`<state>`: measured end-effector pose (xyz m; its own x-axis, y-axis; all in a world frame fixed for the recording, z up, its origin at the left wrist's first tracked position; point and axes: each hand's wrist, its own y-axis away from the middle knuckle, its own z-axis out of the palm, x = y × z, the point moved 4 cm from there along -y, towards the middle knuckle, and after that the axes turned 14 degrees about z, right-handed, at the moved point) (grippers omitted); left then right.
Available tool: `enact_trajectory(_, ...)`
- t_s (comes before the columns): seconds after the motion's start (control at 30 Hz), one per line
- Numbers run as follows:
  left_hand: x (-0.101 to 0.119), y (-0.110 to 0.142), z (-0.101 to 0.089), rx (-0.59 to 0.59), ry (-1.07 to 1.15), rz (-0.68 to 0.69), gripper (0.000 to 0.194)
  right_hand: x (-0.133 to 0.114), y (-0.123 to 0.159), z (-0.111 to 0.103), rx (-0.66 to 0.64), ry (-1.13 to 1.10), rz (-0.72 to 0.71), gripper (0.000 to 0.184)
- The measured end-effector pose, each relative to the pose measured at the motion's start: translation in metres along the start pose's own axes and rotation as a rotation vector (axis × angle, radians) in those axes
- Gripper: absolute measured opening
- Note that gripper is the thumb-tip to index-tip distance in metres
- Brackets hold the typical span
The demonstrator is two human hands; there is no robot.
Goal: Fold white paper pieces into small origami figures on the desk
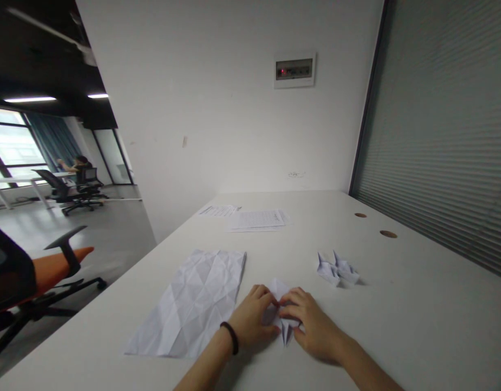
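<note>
Both hands meet over a small piece of folded white paper [280, 287] on the white table. My left hand [256, 315], with a dark band on its wrist, presses and pinches the paper's left side. My right hand [310, 323] grips the right side, its fingers curled over the folds. A pointed flap sticks out toward me between the hands, while much of the paper is hidden under the fingers. To the left lies a large creased sheet of paper [197, 298], covered in fold lines and touching or nearly touching my left forearm. Two finished-looking folded paper figures [336, 270] stand to the right.
Farther back on the table [315, 217] lie printed sheets [258, 219] and more papers [218, 210]. Two round holes [388, 234] sit near the right edge, beside a blind-covered glass panel. An orange office chair [50, 269] stands at left; a person [81, 163] sits far behind.
</note>
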<state>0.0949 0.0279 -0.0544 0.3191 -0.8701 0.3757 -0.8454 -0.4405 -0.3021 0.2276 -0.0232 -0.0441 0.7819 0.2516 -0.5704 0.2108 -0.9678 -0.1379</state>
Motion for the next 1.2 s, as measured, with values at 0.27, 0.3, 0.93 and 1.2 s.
enact_trajectory(0.27,0.007,-0.004,0.010,0.099,0.281,0.081,0.042,-0.001,0.000,0.002,0.016,0.004,-0.012,0.043)
enact_trajectory(0.3,0.007,-0.004,0.010,0.095,0.287,0.072,0.041,0.000,0.000,0.001,0.018,-0.005,-0.014,0.044)
enact_trajectory(0.93,0.005,-0.004,0.006,0.131,0.290,-0.012,0.024,0.009,-0.008,0.006,0.061,-0.002,0.151,0.013)
enact_trajectory(1.2,-0.002,0.001,0.007,-0.019,0.053,0.107,0.050,0.020,0.002,-0.012,-0.109,-0.145,0.138,0.038)
